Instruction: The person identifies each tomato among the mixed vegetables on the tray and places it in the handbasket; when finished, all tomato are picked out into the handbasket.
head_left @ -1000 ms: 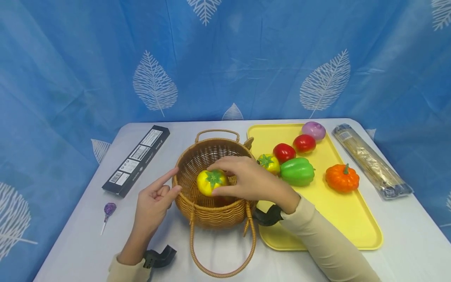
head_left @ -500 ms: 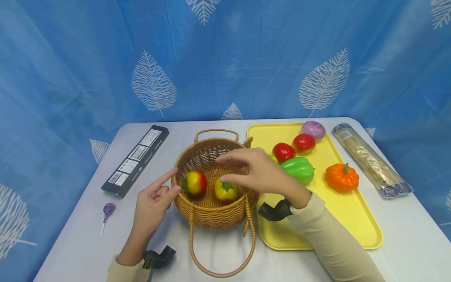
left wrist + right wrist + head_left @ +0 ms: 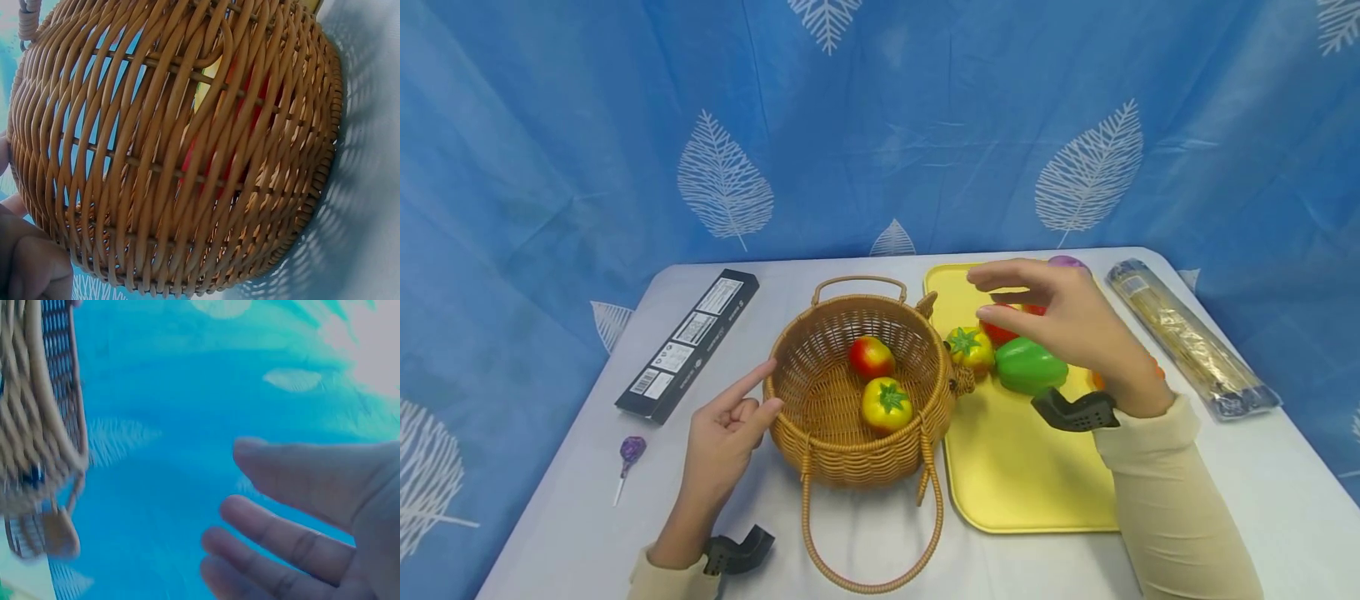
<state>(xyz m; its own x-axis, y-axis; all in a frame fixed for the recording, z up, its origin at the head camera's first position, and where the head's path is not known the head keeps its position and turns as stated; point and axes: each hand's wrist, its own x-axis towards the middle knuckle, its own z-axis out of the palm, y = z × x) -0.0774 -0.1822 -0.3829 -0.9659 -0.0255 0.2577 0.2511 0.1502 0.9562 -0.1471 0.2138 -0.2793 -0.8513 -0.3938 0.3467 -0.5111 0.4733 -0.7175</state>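
A round wicker basket [image 3: 865, 467] stands mid-table with its top open and one handle hanging toward the front. Inside, at the right, lie a yellow tomato with a green star-shaped calyx [image 3: 887, 406] and a red-and-yellow tomato-like fruit [image 3: 872, 358]. My left hand [image 3: 726, 437] touches the basket's left rim with straight index finger and thumb spread apart; its other fingers are curled in. Over the yellow tray [image 3: 1030, 475] hovers my right hand [image 3: 1067, 321], holding nothing, fingers and thumb apart. Below it are another yellow tomato [image 3: 970, 348] and a green bell pepper [image 3: 1030, 367].
Partly hidden by the right arm are red fruits [image 3: 1000, 325], a purple onion [image 3: 1067, 262] and an orange pumpkin [image 3: 1097, 381]. A packet of thin sticks [image 3: 1191, 337] lies far right. To the left are a long black box [image 3: 688, 346] and a purple lollipop [image 3: 632, 450].
My right hand let go of the yellow tomato inside the basket, then moved right and up over the tray. The fruits in the basket rolled, the redder one going rightward. My left hand stayed put.
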